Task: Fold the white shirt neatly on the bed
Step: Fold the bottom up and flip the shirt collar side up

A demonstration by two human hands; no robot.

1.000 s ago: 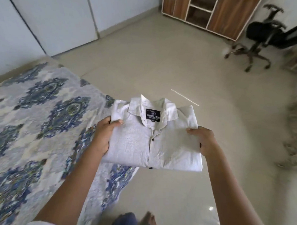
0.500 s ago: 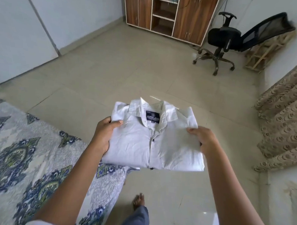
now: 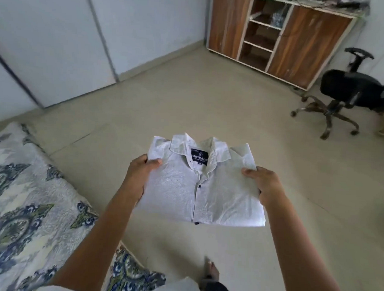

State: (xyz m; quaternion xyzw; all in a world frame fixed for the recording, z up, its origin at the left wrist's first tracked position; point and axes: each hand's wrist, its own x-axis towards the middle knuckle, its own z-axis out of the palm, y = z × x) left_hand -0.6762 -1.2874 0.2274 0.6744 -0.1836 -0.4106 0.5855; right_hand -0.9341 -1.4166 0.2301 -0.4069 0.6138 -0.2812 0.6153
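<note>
Person stands beside the bed (image 3: 30, 193), both arms out front. White shirt (image 3: 206, 190) is already folded into a neat rectangle, collar up top & facing away from the person, dark label (image 3: 199, 156) showing inside the neck, placket running down the middle w/ two dark buttons visible.

Shirt isn't on the bed: it's held up in the air over the floor (image 3: 188, 101), off the bed's right edge, fairly flat.

Hands are well apart, one on each side of the bundle. Left hand (image 3: 139, 178) grips the shirt's left edge near the shoulder, thumb on top, fingers curled under the cloth. Right hand (image 3: 264, 183) clamps the right edge the same way, thumb lying on top, fingers tucked below & out of sight. Btwn the two hands the fabric lies smooth, w/ the lower right corner a bit past the right wrist.

Bed has a quilted cover, blue-green medallion print on pale ground; its near corner sits under the left forearm.

A bare foot (image 3: 211, 271) is on the floor below the shirt, dark trouser leg by it. Far side of room: wood cabinet (image 3: 301, 40) w/ open shelves in the middle, black office chair (image 3: 347, 90) to its right. White panels (image 3: 59, 40) line the wall past the bed.
</note>
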